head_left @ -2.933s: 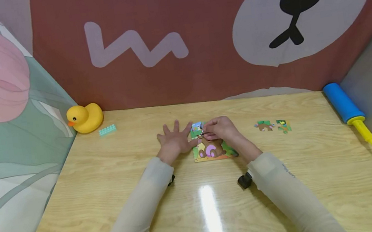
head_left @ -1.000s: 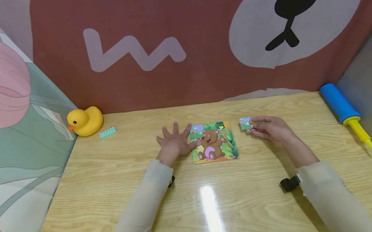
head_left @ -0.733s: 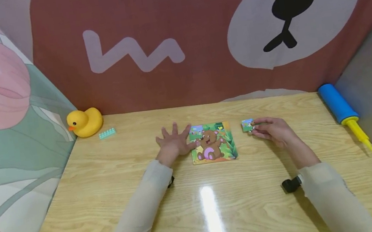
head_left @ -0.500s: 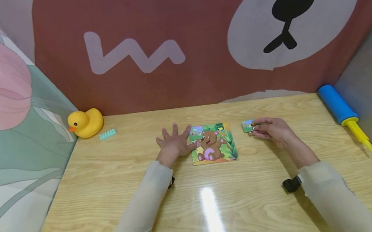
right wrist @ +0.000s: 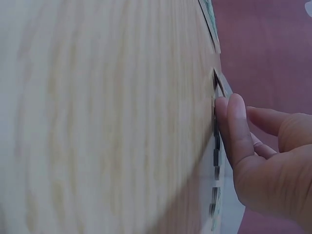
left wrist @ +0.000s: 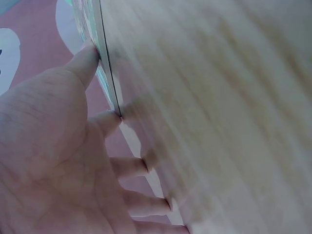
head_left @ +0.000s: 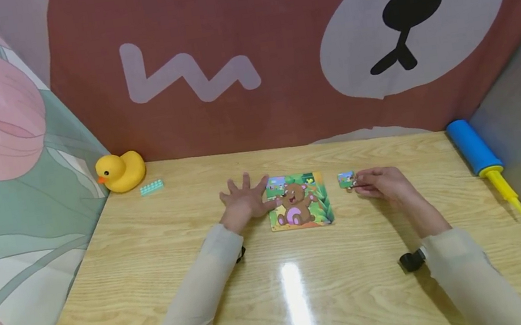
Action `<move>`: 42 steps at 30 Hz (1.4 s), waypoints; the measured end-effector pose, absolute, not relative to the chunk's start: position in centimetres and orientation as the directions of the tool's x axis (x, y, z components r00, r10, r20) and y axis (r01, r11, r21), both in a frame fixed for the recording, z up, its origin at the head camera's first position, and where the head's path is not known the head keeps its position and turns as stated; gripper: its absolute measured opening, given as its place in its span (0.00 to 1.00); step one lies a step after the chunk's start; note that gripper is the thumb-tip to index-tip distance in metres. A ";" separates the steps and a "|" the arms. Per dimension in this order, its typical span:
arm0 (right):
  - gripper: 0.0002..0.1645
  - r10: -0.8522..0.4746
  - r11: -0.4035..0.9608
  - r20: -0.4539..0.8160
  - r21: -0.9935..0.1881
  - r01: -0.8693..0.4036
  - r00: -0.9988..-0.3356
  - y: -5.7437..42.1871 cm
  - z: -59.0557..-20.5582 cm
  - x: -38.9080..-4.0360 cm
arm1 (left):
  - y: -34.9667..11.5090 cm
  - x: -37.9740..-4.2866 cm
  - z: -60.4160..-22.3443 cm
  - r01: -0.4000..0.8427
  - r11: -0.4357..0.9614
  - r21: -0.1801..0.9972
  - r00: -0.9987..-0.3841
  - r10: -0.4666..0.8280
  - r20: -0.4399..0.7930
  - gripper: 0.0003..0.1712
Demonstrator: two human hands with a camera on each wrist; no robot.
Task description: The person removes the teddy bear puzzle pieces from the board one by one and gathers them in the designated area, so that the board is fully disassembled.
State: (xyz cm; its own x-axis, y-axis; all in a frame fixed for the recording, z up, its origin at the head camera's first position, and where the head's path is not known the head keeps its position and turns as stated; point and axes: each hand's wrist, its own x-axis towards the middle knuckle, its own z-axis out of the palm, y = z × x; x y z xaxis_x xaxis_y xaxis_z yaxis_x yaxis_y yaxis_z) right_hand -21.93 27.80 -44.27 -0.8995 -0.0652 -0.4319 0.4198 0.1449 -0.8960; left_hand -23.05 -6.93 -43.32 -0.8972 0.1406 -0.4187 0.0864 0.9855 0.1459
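Note:
A square bear puzzle (head_left: 299,201) lies flat on the wooden table. My left hand (head_left: 242,205) rests beside it with fingers spread, the thumb at the puzzle's left edge. In the left wrist view, the left palm (left wrist: 53,141) is visible and the thumb touches the puzzle's side. To the right of the puzzle, my right hand (head_left: 383,184) pinches a small puzzle piece (head_left: 346,180) with a blue and green picture. In the right wrist view that piece (right wrist: 220,84) tilts at the fingertips. Other flat pieces (right wrist: 216,157) lie on the table under the right hand, hidden from the head view.
A yellow rubber duck (head_left: 122,172) and a teal toy brick (head_left: 151,187) sit at the back left of the table. Along the right edge lies a blue pump (head_left: 473,146) with a yellow nozzle. A printed cloth (head_left: 214,119) rises behind the table.
Since the oldest frame my right hand has moved from over the puzzle to its right, and a blue and green piece is now there in its fingers. My left hand has stayed put.

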 end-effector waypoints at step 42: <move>0.35 -0.180 0.210 -0.358 -0.924 0.320 -0.916 28.7 -43.8 -21.8 | -7.1 -23.3 -42.7 0.089 0.983 0.161 -0.889 0.151 -0.433 0.48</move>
State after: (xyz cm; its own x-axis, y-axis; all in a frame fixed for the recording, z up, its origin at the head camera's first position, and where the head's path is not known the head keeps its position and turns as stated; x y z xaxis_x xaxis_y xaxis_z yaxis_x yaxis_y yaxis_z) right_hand -21.85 28.68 -43.81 -0.9162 -0.1800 -0.3580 0.3198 0.2101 -0.9239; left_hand -23.26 -7.06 -42.73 -0.8886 0.1511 -0.4331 0.0887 0.9830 0.1609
